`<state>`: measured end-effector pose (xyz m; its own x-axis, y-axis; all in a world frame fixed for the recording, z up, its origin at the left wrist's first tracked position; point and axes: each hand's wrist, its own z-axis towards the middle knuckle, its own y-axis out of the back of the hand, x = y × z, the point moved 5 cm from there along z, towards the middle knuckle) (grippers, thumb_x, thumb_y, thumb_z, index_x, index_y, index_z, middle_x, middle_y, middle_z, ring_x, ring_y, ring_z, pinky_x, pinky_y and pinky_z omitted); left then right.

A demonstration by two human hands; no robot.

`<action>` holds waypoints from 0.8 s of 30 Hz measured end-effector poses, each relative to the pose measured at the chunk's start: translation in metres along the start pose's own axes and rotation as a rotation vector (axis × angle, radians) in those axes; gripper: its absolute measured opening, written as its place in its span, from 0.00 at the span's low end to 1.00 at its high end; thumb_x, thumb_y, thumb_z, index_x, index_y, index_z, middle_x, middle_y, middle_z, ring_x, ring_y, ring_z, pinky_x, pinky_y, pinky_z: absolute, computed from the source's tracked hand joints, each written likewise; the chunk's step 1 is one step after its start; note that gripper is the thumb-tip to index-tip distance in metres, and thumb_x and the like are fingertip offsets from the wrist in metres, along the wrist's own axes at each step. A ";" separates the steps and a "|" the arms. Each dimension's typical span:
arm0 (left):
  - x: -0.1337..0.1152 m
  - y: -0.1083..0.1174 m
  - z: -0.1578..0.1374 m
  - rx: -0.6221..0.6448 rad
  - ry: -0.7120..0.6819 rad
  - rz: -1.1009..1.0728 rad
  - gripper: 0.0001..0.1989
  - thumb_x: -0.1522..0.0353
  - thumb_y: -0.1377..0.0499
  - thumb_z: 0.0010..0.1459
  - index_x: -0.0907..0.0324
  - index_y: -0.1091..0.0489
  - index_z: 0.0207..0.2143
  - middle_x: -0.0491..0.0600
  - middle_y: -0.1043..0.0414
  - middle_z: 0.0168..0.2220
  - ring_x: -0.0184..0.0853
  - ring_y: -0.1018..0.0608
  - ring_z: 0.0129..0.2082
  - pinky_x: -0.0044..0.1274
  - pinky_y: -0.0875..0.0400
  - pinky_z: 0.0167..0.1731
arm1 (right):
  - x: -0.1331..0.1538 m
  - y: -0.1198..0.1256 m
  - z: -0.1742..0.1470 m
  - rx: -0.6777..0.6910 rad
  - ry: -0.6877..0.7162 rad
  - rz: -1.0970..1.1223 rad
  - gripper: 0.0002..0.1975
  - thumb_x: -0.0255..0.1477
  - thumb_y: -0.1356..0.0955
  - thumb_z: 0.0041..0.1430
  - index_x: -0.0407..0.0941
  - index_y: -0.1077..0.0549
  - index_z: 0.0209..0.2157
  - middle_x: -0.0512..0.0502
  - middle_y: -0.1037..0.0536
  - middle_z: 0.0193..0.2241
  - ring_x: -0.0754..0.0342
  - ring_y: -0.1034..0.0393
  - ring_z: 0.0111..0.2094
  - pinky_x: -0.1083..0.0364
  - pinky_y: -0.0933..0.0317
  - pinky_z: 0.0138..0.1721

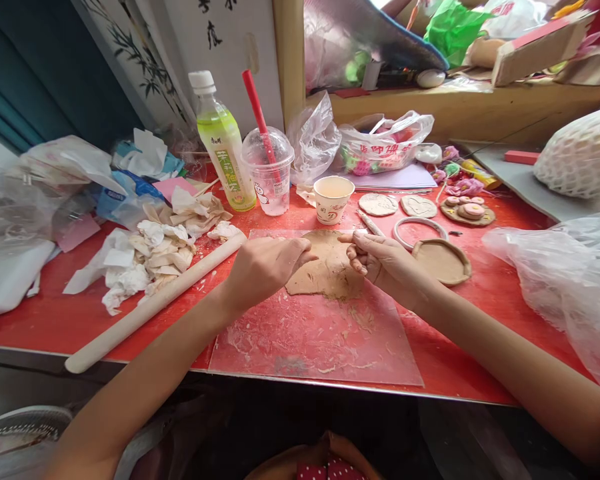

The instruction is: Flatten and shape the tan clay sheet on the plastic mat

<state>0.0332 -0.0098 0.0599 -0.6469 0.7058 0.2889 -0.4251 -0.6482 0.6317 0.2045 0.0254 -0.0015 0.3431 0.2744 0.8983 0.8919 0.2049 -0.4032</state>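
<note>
A flat, irregular sheet of clay [325, 270] lies on a clear plastic board [310, 340] on the red table. Above its left edge is my left hand [273, 263], fingers curled and pressed together; whatever they might grip is hidden. My right hand [387, 263] hovers at the sheet's right edge, fingers curled in and the foremost one pointing left. I cannot make out anything in its grasp. Just behind that hand lies a pen-like tool [371, 224]. To its right are a pale ring [420, 230] and a shallow round clay dish [443, 262] with a raised rim.
A long rolling pin [155, 303] slants on the left beside crumpled tissues [153, 257]. Behind the board stand a paper cup [333, 203], a plastic cup [270, 190] with red straw and a drink bottle [223, 157]. Clay discs [377, 205] and plastic bags [570, 273] sit rightward.
</note>
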 end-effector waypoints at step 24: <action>-0.003 0.000 0.000 0.030 -0.050 -0.044 0.11 0.77 0.49 0.60 0.65 0.35 0.45 0.53 0.27 0.38 0.31 0.24 0.36 0.21 0.28 0.31 | -0.005 0.002 0.001 0.032 -0.011 -0.020 0.08 0.31 0.34 0.57 0.41 0.27 0.35 0.51 0.32 0.23 0.64 0.40 0.21 0.63 0.45 0.20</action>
<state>0.0345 -0.0119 0.0591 -0.5950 0.7473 0.2958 -0.4331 -0.6082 0.6653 0.2039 0.0256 -0.0067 0.3215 0.2800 0.9046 0.8887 0.2405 -0.3903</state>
